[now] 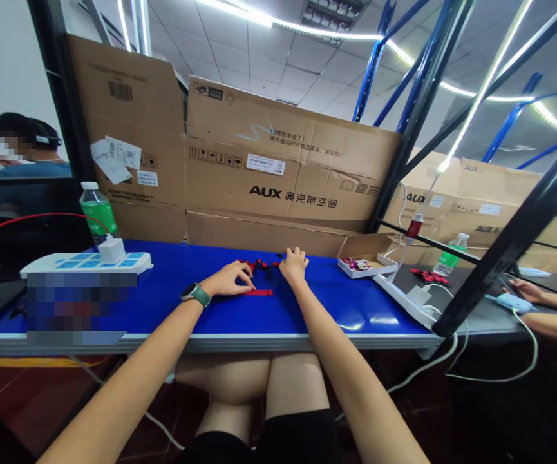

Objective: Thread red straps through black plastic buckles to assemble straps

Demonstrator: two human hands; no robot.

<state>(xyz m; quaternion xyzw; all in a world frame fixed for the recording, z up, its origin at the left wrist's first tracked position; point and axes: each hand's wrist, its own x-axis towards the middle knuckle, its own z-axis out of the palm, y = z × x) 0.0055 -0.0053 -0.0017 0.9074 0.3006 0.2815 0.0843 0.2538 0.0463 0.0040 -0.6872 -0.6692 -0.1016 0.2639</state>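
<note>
My left hand (230,279) rests over the blue tabletop, its fingers bent and the thumb apart from them. Just beside its thumb lies a flat red strip (263,292). Between my hands are small red and black strap-like pieces (261,265), too small to make out exactly; my left fingers partly cover some of the red. My right hand (295,264) is at the right end of these pieces, back of the hand towards me, fingers curved and slightly apart. A bit of red shows by its thumb. Neither hand visibly grips anything.
A white power strip (66,263) with a plug and a green-labelled bottle (98,209) stand left. To the right are a shallow white box (362,265) of small items, another power strip (411,303) and a black rack post (505,258). Cardboard (278,174) walls the back. Other people sit on both sides.
</note>
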